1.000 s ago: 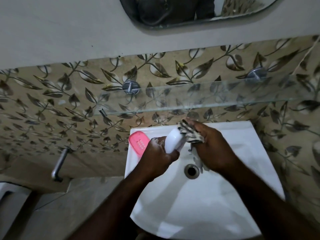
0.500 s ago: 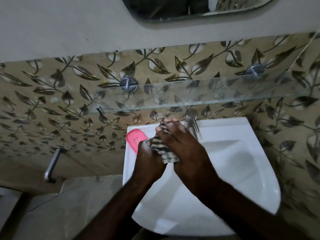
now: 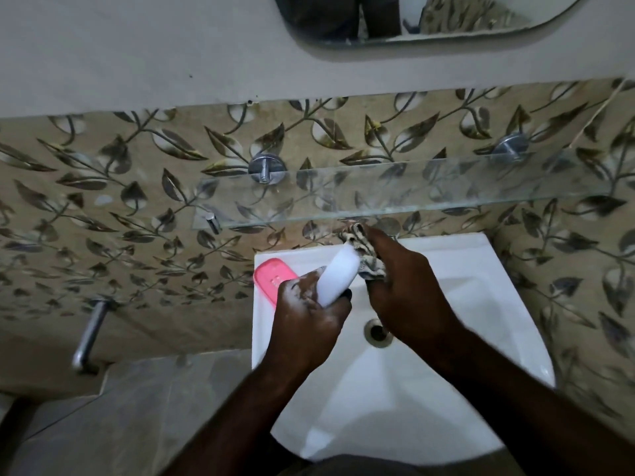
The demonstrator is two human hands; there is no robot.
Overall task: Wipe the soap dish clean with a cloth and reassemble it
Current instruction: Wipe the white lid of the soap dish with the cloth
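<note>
My left hand point(image 3: 309, 314), flecked with soap suds, grips the lower end of a white oblong soap dish part point(image 3: 338, 274), which tilts up and to the right over the basin. My right hand point(image 3: 405, 290) holds a striped cloth point(image 3: 366, 254) bunched against the white part's upper end. A pink soap dish part point(image 3: 273, 280) lies flat on the back left rim of the white sink point(image 3: 481, 269), just left of my left hand.
A glass shelf point(image 3: 395, 190) on metal pegs juts out above the sink, close over my right hand. The drain point(image 3: 378, 333) sits below my right wrist. A metal bar point(image 3: 89, 334) sticks out of the wall at left. A mirror point(image 3: 412, 15) hangs above.
My right hand with the cloth has slid from over my left hand up to the white part's far end, baring the white part again. The drain is back in sight.
</note>
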